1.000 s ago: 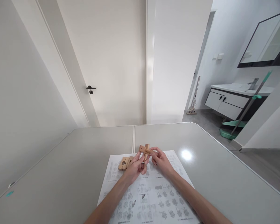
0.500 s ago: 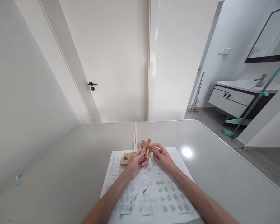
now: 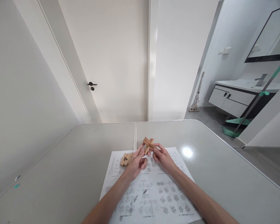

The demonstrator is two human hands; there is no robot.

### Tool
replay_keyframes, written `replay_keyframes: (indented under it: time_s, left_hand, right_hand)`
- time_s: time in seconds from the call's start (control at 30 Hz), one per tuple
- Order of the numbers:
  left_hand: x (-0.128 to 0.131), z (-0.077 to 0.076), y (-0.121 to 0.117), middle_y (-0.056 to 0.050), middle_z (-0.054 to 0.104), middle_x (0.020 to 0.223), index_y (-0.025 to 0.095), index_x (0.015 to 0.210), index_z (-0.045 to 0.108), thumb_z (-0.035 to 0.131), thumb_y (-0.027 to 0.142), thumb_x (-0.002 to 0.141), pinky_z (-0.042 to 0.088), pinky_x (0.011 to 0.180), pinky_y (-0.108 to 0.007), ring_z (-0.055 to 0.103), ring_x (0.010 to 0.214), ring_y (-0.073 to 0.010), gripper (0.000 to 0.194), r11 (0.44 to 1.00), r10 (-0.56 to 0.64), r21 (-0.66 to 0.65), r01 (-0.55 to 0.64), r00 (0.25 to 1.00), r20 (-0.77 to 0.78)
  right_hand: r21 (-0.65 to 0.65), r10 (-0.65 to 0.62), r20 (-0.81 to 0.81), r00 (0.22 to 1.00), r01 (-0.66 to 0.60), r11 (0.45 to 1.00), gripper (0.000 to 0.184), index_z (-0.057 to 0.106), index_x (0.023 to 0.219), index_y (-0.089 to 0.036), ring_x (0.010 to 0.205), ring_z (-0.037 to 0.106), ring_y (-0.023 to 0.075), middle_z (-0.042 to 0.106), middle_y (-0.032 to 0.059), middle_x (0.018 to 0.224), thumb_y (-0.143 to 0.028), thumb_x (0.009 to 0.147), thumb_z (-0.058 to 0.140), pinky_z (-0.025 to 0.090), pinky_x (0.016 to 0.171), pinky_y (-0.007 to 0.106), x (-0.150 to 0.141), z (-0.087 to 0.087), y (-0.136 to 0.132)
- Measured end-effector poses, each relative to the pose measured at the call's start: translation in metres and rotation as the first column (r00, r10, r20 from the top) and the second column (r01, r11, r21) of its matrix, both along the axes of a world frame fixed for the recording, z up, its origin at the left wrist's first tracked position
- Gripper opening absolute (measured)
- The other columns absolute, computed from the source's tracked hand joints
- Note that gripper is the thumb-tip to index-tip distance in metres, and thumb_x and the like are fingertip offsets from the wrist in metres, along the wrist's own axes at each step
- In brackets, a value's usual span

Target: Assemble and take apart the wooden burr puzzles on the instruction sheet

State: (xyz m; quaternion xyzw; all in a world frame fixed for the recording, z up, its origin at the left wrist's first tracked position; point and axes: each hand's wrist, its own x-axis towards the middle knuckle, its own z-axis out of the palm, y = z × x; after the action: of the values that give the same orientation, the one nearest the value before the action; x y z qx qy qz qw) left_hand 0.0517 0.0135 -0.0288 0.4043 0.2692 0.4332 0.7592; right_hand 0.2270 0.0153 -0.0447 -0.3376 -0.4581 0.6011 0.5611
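Two or three wooden puzzle pieces (image 3: 149, 143), crossed over one another, are held up between my hands above the far part of a printed sheet (image 3: 154, 177). My left hand (image 3: 137, 161) pinches them from the left and below. From the right, the fingers of my right hand (image 3: 162, 156) grip the same crossed pieces. Beside my left hand, several notched wooden pieces (image 3: 125, 159) lie side by side on the sheet, partly hidden by that hand. Small grey diagrams cover the sheet.
The grey table (image 3: 60, 168) has a seam down its middle and a bright light reflection on the right. Behind it stands a white door (image 3: 116, 62) with a black handle. Off to the right are a washbasin cabinet (image 3: 231, 99), a mop (image 3: 197, 96) and a green dustpan (image 3: 231, 132).
The crossed wooden pieces have turned and risen slightly in my hands. My left fingers have shifted their hold. The whole view moved a little between the first two frames.
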Motion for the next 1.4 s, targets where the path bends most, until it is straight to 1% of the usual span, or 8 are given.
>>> replay_keyframes:
  time_s: [0.17,0.33,0.43,0.7,0.9,1.07,1.23,1.4]
  left_hand:
    - [-0.002,0.002,-0.001,0.004,0.053,0.074,0.031,0.146,0.045,0.066,0.043,0.093,0.025,0.046,-0.023,0.036,0.044,-0.0040,0.058,1.000,-0.014,-0.025,0.014,1.000,-0.010]
    - [-0.001,0.008,-0.003,0.002,0.054,0.085,0.032,0.144,0.046,0.061,0.044,0.096,0.027,0.046,-0.021,0.032,0.043,-0.0019,0.052,0.999,-0.044,-0.005,0.044,0.999,0.018]
    - [0.000,0.010,-0.003,0.003,0.052,0.084,0.031,0.143,0.046,0.060,0.044,0.097,0.028,0.045,-0.020,0.029,0.043,-0.0016,0.050,0.998,-0.068,-0.006,0.069,0.997,0.032]
    - [0.000,0.011,-0.003,0.003,0.051,0.081,0.029,0.142,0.045,0.058,0.042,0.098,0.028,0.044,-0.018,0.026,0.042,-0.0015,0.047,0.997,-0.077,-0.014,0.077,0.996,0.047]
    - [-0.001,0.009,-0.002,0.004,0.049,0.078,0.027,0.137,0.050,0.059,0.041,0.098,0.028,0.044,-0.018,0.025,0.042,-0.0013,0.043,0.997,-0.076,-0.013,0.077,0.995,0.059]
    - [-0.002,0.007,-0.001,0.004,0.049,0.077,0.026,0.134,0.052,0.061,0.040,0.097,0.029,0.044,-0.017,0.025,0.042,-0.0020,0.041,0.996,-0.080,-0.041,0.083,0.995,0.066]
    - [-0.005,0.004,0.002,0.005,0.048,0.076,0.020,0.116,0.061,0.062,0.036,0.097,0.028,0.043,-0.017,0.021,0.040,-0.0003,0.025,0.991,-0.124,-0.048,0.128,0.990,0.070]
    - [-0.011,-0.002,0.009,0.005,0.046,0.075,0.018,0.099,0.062,0.063,0.030,0.096,0.027,0.042,-0.017,0.020,0.040,0.0006,0.013,0.983,-0.160,-0.071,0.167,0.983,0.084]
  right_hand:
    - [-0.003,-0.017,0.027,1.000,0.017,1.000,0.040,0.058,0.107,-0.024,0.046,0.035,0.0091,0.060,-0.0024,0.072,-0.056,0.085,0.066,0.024,0.047,0.025,0.001,-0.003,0.001]
    - [0.038,0.000,0.025,1.000,-0.001,0.999,0.036,0.059,0.104,-0.025,0.047,0.032,0.0075,0.059,-0.0020,0.081,-0.055,0.085,0.066,0.024,0.047,0.024,0.001,-0.001,0.001]
    - [0.054,0.005,0.019,1.000,-0.006,0.999,0.035,0.060,0.103,-0.026,0.046,0.030,0.0072,0.058,-0.0028,0.080,-0.055,0.085,0.066,0.023,0.046,0.025,0.001,0.000,0.001]
    - [0.067,0.019,0.006,1.000,-0.020,0.998,0.033,0.060,0.103,-0.026,0.046,0.026,0.0064,0.058,-0.0029,0.079,-0.054,0.087,0.065,0.020,0.046,0.024,0.000,0.000,0.000]
    - [0.081,0.025,0.000,1.000,-0.025,0.996,0.034,0.059,0.104,-0.026,0.045,0.024,0.0064,0.058,-0.0031,0.078,-0.055,0.087,0.064,0.018,0.045,0.024,0.000,-0.004,0.003]
    - [0.100,0.017,0.042,0.999,-0.021,0.995,0.036,0.059,0.106,-0.025,0.045,0.025,0.0062,0.058,-0.0030,0.078,-0.056,0.089,0.062,0.019,0.044,0.024,0.001,-0.006,0.005]
    - [0.130,-0.001,0.106,0.994,-0.013,0.991,0.035,0.059,0.107,-0.025,0.046,0.029,0.0067,0.058,-0.0025,0.078,-0.056,0.091,0.059,0.022,0.045,0.023,0.003,-0.007,0.004]
    - [0.137,0.016,0.136,0.991,-0.035,0.990,0.036,0.059,0.104,-0.025,0.047,0.031,0.0072,0.057,-0.0034,0.073,-0.058,0.089,0.061,0.023,0.045,0.022,0.004,-0.009,0.006]
